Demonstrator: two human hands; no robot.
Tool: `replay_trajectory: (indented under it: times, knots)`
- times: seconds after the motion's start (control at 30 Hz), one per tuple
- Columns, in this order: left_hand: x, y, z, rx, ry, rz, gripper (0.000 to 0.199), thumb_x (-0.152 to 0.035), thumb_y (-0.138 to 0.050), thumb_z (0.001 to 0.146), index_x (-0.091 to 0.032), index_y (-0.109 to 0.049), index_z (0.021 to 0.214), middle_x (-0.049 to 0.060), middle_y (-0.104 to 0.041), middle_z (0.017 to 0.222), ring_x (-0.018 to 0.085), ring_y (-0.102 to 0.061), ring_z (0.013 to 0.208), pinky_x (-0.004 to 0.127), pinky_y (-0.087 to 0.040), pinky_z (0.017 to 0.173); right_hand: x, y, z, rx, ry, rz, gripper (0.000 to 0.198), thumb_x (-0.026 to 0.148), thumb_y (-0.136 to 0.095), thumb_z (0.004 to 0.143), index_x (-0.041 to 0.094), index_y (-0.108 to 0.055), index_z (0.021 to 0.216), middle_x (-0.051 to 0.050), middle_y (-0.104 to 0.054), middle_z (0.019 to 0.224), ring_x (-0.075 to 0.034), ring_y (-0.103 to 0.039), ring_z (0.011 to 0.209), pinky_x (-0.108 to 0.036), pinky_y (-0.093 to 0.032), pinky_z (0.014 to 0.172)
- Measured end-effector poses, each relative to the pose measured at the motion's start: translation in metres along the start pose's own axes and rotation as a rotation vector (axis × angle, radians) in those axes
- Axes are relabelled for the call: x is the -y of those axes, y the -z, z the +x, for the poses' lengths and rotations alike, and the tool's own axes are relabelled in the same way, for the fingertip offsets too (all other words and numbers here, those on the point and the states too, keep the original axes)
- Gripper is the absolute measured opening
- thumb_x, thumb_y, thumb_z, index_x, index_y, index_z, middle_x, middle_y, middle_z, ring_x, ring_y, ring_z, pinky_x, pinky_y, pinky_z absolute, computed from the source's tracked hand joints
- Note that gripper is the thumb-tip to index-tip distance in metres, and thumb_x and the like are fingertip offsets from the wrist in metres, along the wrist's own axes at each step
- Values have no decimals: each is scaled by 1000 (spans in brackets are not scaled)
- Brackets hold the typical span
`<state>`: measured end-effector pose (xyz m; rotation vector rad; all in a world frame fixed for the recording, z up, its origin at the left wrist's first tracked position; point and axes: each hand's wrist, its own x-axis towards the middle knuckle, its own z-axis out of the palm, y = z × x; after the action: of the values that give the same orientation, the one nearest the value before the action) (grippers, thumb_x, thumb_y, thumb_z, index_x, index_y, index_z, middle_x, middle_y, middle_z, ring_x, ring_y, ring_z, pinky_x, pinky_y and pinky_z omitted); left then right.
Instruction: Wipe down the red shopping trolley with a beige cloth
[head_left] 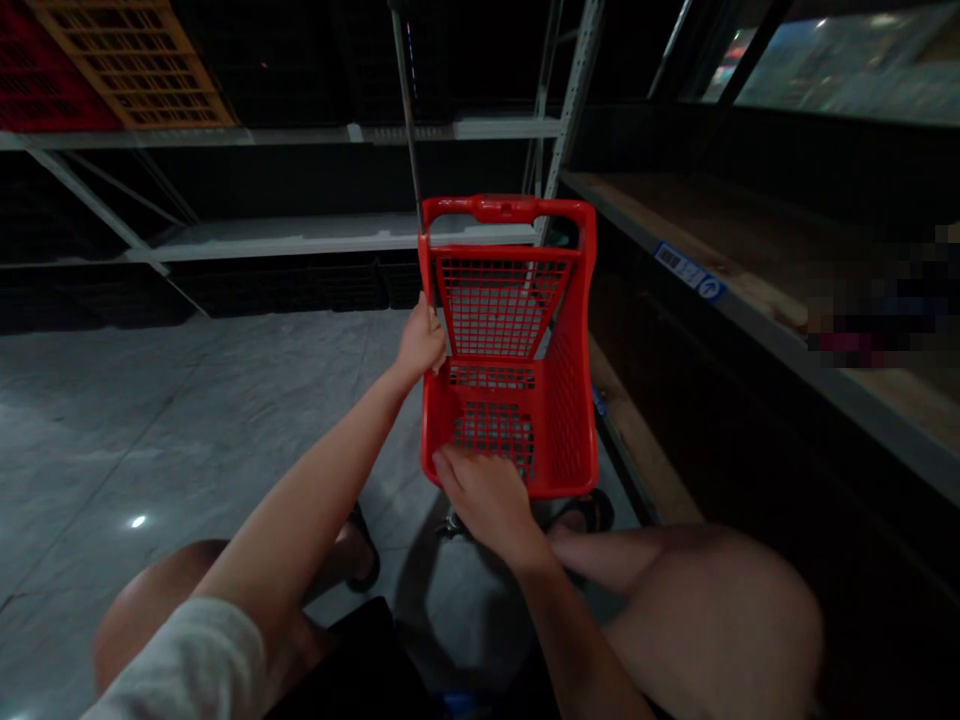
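A small red plastic shopping cart (583, 350) with grid walls stands on the floor between my feet, its handle at the far end. A thin metal pole (411, 130) rises from its far left corner. My left hand (421, 340) is closed around the cart's left rim, close to the foot of the pole. Over the near rim, my right hand (487, 495) lies with its fingers curled around the left part of that edge. Only the grid floor shows inside the basket. A caster (452, 525) peeks out below the near end.
A white metal rack (285, 235) stands behind the cart, with a yellow crate (142, 60) and a red crate (45, 70) on its upper shelf. Along the right runs a wooden shelf (675, 205) with a blue label (688, 272). Grey floor tiles (112, 400) lie at left.
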<state>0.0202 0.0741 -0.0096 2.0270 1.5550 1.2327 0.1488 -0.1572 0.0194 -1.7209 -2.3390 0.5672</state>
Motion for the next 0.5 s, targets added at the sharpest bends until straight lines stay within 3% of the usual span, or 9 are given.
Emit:
replay_trajectory:
  times: [0.17, 0.37, 0.5]
  knots:
    - [-13, 25, -71, 42, 21, -16, 80, -1, -51, 76, -21, -47, 153, 8, -70, 135, 25, -65, 129, 43, -53, 114, 1, -3, -1, 13, 69, -62, 38, 33, -36, 108, 24, -72, 101, -4, -82, 102, -18, -76, 89, -27, -40, 70]
    - [-20, 31, -103, -1, 53, 7, 82, -1, -51, 77, -16, -44, 157, 12, -59, 151, 26, -40, 155, 46, -31, 132, -18, -7, -9, -33, 78, -153, 38, 29, -42, 104, 20, -76, 89, -7, -83, 95, -18, -76, 86, -27, -38, 72]
    - [-38, 22, -132, -83, 84, -11, 81, -2, -47, 83, -19, -36, 161, 13, -52, 158, 26, -29, 160, 50, -30, 132, -40, -2, -8, -95, 10, -202, 41, 31, -40, 105, 20, -78, 92, -8, -83, 97, -18, -75, 87, -27, -38, 71]
